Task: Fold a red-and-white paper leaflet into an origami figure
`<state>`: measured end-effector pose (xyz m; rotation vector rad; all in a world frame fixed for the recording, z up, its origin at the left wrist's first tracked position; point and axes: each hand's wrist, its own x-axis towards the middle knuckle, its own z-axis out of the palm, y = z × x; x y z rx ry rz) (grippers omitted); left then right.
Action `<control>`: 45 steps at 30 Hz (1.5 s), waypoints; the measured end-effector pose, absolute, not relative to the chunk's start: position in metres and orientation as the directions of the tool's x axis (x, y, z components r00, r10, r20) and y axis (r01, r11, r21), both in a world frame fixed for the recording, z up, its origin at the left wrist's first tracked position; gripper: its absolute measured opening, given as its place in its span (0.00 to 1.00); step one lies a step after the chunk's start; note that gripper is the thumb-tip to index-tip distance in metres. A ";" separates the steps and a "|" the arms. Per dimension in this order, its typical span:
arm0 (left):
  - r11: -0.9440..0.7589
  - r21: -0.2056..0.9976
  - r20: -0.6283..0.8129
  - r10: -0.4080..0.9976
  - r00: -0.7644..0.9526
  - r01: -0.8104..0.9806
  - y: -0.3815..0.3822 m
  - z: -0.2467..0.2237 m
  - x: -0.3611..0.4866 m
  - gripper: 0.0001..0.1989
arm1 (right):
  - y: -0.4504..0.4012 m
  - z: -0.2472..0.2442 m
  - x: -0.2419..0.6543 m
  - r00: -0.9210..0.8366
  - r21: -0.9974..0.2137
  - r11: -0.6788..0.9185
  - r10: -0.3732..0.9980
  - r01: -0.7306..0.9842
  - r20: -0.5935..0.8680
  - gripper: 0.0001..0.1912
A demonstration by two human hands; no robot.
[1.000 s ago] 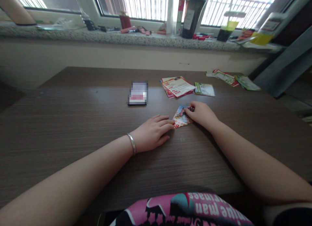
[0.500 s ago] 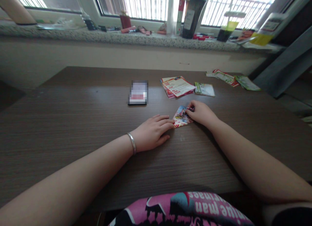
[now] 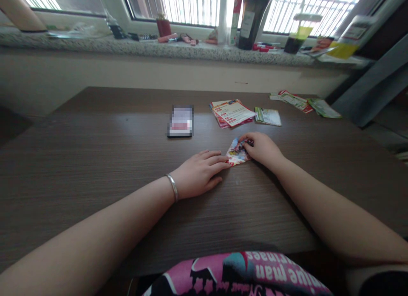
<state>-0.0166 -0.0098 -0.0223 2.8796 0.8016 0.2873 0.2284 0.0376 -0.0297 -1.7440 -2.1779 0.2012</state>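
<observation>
A small, colourfully printed piece of paper [image 3: 235, 156] lies at a slant on the table, patterned in red and white along its near edge. My left hand [image 3: 202, 173] rests flat with its fingers stretched out, the fingertips touching the paper's left corner. From the other side, my right hand [image 3: 259, 147] has its fingers bent together on the paper's upper right part, covering that end. A small dark reddish patch shows by the right fingertips; whether it is print or a separate bit, I cannot tell.
Beyond my hands lie a stack of printed cards [image 3: 234, 113], a green-and-white card [image 3: 268, 117] and several more cards [image 3: 296, 102] at the far right. A blurred-out phone-like object [image 3: 180, 120] lies left of the stack. Bottles [image 3: 251, 21] stand on the stone windowsill [image 3: 197, 51].
My right fingers have shifted slightly left across the paper, spreading over more of its upper part. My left hand has stayed almost in place.
</observation>
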 end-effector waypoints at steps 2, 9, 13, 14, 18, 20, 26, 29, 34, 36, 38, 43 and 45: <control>-0.843 0.161 0.144 0.535 0.833 0.514 -0.010 -0.021 -0.018 0.20 | 0.037 -0.031 0.222 -0.201 -0.260 0.266 0.947 0.928 0.249 0.12; -0.822 0.122 0.132 0.568 0.812 0.556 -0.008 -0.021 -0.022 0.18 | 0.042 -0.039 0.213 -0.255 -0.289 0.355 0.909 0.889 0.330 0.11; -0.822 0.138 0.092 0.565 0.820 0.552 -0.006 -0.023 -0.021 0.19 | 0.042 -0.039 0.218 -0.274 -0.242 0.368 0.897 0.898 0.348 0.11; -0.822 0.142 0.090 0.566 0.819 0.552 -0.006 -0.023 -0.021 0.19 | 0.042 -0.039 0.218 -0.277 -0.236 0.371 0.895 0.898 0.350 0.11; -0.810 0.151 0.104 0.583 0.805 0.567 -0.007 -0.026 -0.020 0.22 | 0.043 -0.042 0.219 -0.293 -0.231 0.387 0.888 0.893 0.355 0.12; -0.804 0.141 0.100 0.592 0.800 0.578 -0.007 -0.028 -0.020 0.24 | 0.044 -0.044 0.219 -0.295 -0.223 0.385 0.890 0.896 0.349 0.13; -0.803 0.098 0.086 0.596 0.799 0.588 -0.007 -0.028 -0.016 0.27 | 0.045 -0.043 0.220 -0.280 -0.219 0.361 0.903 0.907 0.326 0.14; -0.808 0.091 0.080 0.588 0.805 0.582 -0.007 -0.026 -0.015 0.27 | 0.045 -0.042 0.220 -0.280 -0.212 0.358 0.904 0.910 0.323 0.14; -0.817 0.097 0.088 0.576 0.813 0.568 -0.007 -0.026 -0.014 0.27 | 0.045 -0.042 0.221 -0.274 -0.224 0.352 0.908 0.909 0.316 0.14; -0.814 0.104 0.085 0.580 0.810 0.572 -0.007 -0.026 -0.015 0.27 | 0.045 -0.042 0.222 -0.274 -0.227 0.351 0.910 0.909 0.311 0.14; -0.811 0.106 0.081 0.583 0.808 0.575 -0.007 -0.027 -0.015 0.27 | 0.045 -0.042 0.222 -0.278 -0.226 0.354 0.909 0.907 0.310 0.14; -0.794 0.113 0.041 0.605 0.795 0.598 -0.006 -0.029 -0.016 0.27 | 0.044 -0.042 0.221 -0.271 -0.229 0.349 0.911 0.909 0.312 0.14; -0.787 0.115 0.011 0.612 0.791 0.607 -0.006 -0.029 -0.015 0.28 | 0.044 -0.042 0.221 -0.269 -0.228 0.344 0.913 0.911 0.307 0.14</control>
